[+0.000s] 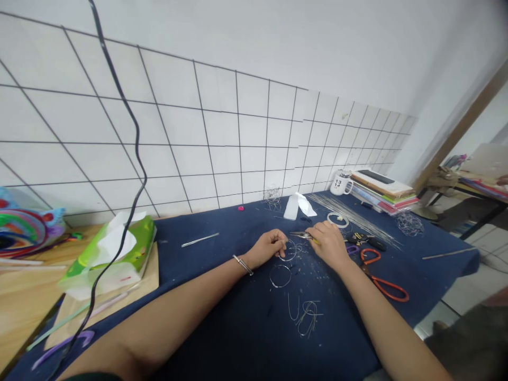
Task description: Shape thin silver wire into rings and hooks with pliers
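My left hand [271, 247], with a bangle at its wrist, pinches a thin wire ring [292, 251] over the dark blue cloth [222, 296]. To its right, my right hand [327, 241] is wrapped round pliers [304, 235] with a yellow handle; their jaws point left toward the wire ring, and most of the handles is hidden in the palm. Another wire ring [280, 277] lies just below my left hand. Nearer the front are loose bent wires [308, 316]. Small wire pieces are scattered between and below the hands.
Orange-handled scissors [391, 290] and black-handled pliers [375, 242] lie right of my right hand. Behind are long straight wires [353, 217], a white mug [340, 183] and stacked books [383, 191]. A green tissue pack [135, 246] and a hanging black cable [138, 132] are left.
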A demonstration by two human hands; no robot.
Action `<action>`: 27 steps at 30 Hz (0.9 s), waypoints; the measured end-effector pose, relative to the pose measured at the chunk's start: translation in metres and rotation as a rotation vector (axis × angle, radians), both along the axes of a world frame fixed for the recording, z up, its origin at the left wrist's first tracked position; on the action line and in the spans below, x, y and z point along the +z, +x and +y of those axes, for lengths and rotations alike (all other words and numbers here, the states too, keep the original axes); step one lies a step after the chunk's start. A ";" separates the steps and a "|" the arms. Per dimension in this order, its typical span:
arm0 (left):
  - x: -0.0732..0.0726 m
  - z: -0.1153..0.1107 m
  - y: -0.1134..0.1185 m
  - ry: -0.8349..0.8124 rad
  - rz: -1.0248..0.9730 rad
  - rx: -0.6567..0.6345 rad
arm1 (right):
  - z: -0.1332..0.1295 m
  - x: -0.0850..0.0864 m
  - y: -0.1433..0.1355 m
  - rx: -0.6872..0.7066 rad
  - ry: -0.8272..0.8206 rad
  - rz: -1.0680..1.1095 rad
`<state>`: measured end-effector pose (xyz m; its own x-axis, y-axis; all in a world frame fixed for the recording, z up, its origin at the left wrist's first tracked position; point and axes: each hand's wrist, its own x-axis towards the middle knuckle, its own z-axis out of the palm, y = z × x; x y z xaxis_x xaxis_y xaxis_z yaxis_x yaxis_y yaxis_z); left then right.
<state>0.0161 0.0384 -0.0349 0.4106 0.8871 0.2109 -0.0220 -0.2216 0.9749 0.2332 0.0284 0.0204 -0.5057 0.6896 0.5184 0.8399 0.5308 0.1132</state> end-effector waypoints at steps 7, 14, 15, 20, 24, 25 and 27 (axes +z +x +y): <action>-0.002 0.001 0.000 -0.008 0.035 0.013 | 0.003 -0.002 0.003 0.000 -0.074 0.054; -0.005 0.003 0.000 -0.048 0.046 0.006 | 0.004 -0.001 0.007 0.058 -0.068 -0.050; -0.005 0.003 0.000 -0.048 0.046 0.004 | 0.004 0.000 0.006 0.061 -0.059 -0.072; -0.003 0.001 0.000 -0.048 0.067 0.004 | 0.000 0.004 0.002 0.075 -0.010 -0.139; -0.001 0.000 0.000 -0.051 0.069 -0.013 | -0.004 0.007 -0.001 0.077 0.020 -0.183; 0.000 -0.001 0.000 -0.052 0.071 -0.019 | -0.004 0.008 -0.002 0.073 0.026 -0.191; 0.001 -0.001 0.000 -0.060 0.075 -0.029 | -0.006 0.008 -0.003 0.068 0.036 -0.203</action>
